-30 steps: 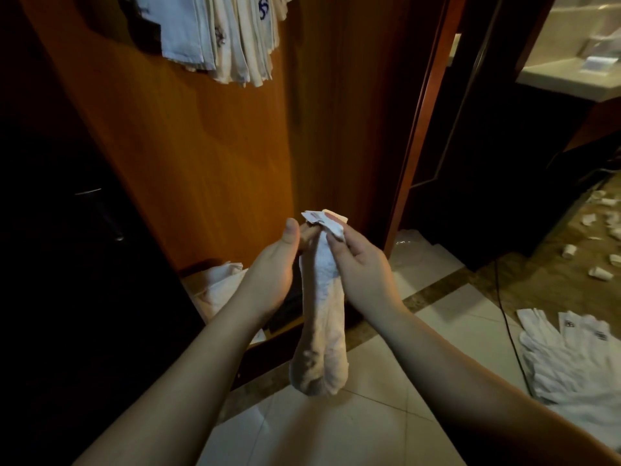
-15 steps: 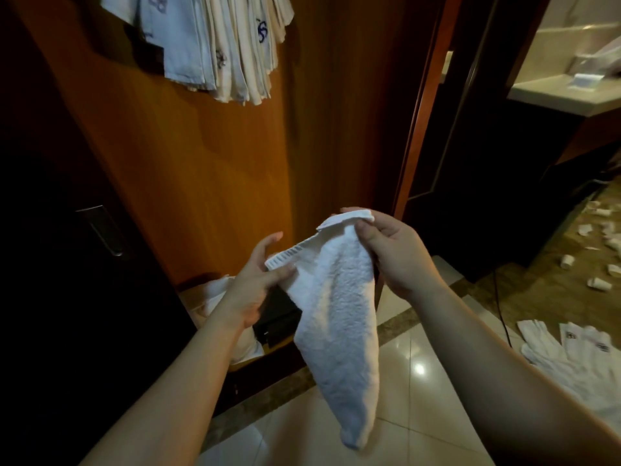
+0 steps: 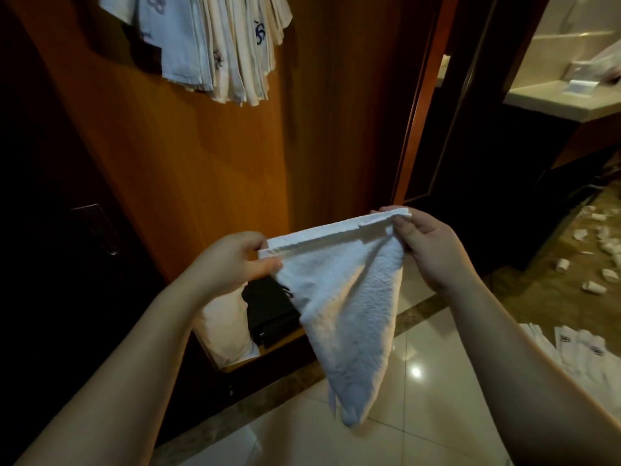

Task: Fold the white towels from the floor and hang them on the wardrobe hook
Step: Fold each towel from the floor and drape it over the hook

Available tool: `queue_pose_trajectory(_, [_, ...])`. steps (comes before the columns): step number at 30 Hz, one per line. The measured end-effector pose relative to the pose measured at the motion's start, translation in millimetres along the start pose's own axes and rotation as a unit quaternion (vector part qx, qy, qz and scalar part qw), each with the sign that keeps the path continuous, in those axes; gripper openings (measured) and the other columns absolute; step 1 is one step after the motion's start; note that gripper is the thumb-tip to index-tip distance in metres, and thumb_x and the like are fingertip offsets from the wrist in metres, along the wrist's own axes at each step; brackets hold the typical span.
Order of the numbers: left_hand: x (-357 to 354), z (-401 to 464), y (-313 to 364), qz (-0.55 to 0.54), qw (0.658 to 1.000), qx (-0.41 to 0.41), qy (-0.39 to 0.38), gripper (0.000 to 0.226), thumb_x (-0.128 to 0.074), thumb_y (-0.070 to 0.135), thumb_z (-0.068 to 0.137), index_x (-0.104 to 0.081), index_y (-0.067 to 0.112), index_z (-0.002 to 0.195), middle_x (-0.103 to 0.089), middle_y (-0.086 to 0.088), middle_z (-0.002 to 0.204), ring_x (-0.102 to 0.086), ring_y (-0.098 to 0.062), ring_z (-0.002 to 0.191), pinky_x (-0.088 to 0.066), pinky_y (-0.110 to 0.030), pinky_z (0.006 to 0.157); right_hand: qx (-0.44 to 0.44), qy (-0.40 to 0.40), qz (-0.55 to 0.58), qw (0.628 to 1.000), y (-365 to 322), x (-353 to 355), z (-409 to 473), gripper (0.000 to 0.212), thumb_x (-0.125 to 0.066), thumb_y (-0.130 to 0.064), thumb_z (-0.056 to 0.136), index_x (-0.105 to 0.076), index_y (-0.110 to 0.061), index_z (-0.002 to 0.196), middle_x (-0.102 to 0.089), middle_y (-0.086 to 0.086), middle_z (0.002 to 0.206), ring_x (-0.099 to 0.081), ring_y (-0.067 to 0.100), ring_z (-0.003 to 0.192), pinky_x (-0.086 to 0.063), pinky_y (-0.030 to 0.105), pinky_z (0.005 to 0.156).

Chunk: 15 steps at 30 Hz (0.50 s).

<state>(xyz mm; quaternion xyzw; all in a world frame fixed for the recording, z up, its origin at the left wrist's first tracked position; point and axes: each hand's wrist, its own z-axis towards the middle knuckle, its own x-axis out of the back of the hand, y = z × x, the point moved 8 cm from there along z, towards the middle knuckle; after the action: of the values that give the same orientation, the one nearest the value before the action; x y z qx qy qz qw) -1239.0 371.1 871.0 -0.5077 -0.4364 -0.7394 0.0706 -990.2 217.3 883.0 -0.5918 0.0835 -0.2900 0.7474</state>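
I hold a small white towel (image 3: 342,297) in front of the wooden wardrobe panel (image 3: 208,156). My left hand (image 3: 232,260) pinches its left top corner and my right hand (image 3: 426,243) pinches its right top corner. The hemmed top edge is stretched between them, and the rest hangs down to a point. Several folded white towels (image 3: 215,45) hang in a bunch high on the wardrobe; the hook itself is hidden behind them. More white towels (image 3: 578,351) lie on the tiled floor at the right edge.
A dark wardrobe door with a metal handle (image 3: 100,230) stands at the left. A black box (image 3: 272,311) and a pale bundle (image 3: 225,327) sit on the wardrobe's low shelf. Small white paper cups (image 3: 594,274) litter the brown floor at right. A pale counter (image 3: 564,99) is at the upper right.
My hands have moved apart, spreading the towel's top edge from a bunched strip into a taut line. The view has tilted up, showing more of the hanging towels.
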Motion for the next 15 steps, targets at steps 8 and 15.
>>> queue_pose_trajectory(8, [32,9,19,-0.212,0.973,-0.017,0.089,0.021,-0.071,0.014,0.090,-0.054,0.026,0.086,-0.066,0.006,0.085,-0.066,-0.001,0.074,-0.052,-0.026,0.065,0.026,0.071,0.016,0.997,1,10,11,0.029,-0.054,-0.061,0.092,-0.072,-0.045,0.108,-0.076,-0.011,0.105,-0.072,0.013,0.099,-0.059,0.037,0.087])
queue_pose_trajectory(15, [28,15,15,-0.434,0.891,0.033,0.125,0.019,-0.061,0.015,0.097,-0.061,0.028,0.111,-0.074,0.005,0.098,-0.073,-0.011,0.085,-0.056,-0.022,0.064,0.070,0.156,-0.059,0.983,-18,12,17,0.019,-0.047,-0.058,0.100,-0.065,-0.052,0.104,-0.068,-0.029,0.101,-0.064,-0.007,0.093,-0.048,0.009,0.073])
